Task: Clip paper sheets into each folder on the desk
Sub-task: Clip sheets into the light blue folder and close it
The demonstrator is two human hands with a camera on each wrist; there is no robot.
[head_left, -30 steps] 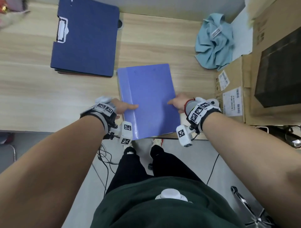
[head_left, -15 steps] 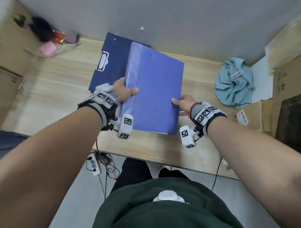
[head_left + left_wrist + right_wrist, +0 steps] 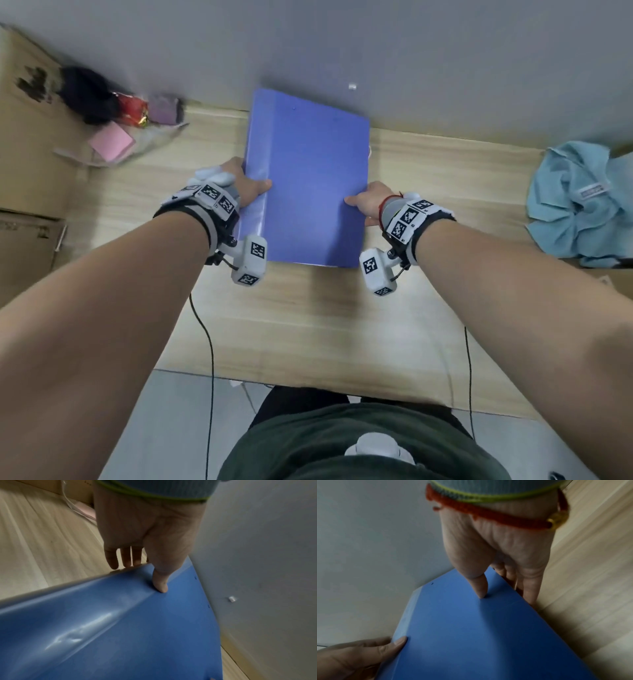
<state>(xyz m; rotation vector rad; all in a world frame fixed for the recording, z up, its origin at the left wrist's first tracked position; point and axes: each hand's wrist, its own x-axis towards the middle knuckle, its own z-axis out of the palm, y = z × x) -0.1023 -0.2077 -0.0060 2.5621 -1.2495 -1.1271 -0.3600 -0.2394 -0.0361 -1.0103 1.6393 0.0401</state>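
A closed light-blue plastic folder [image 3: 308, 178] is held with its far edge toward the grey wall, above the wooden desk [image 3: 308, 325]. My left hand [image 3: 253, 186] grips its left spine edge, thumb on the cover and fingers underneath, as the left wrist view shows on the folder [image 3: 137, 628]. My right hand [image 3: 363, 202] grips the right edge the same way. In the right wrist view the right thumb [image 3: 481, 588] presses the cover [image 3: 471, 635]. No loose paper sheets are in view, and the folder's inside is hidden.
Cardboard boxes [image 3: 30, 137] stand at the left, with a pink pad [image 3: 111, 144] and red and black clutter [image 3: 132, 109] beside them. A crumpled teal cloth [image 3: 579, 205] lies at the right. The grey wall [image 3: 342, 51] closes the desk's far side.
Both hands lifted the light-blue folder off the desk's near edge and carried it away from me toward the wall. The dark blue clipboard folder is now out of sight.
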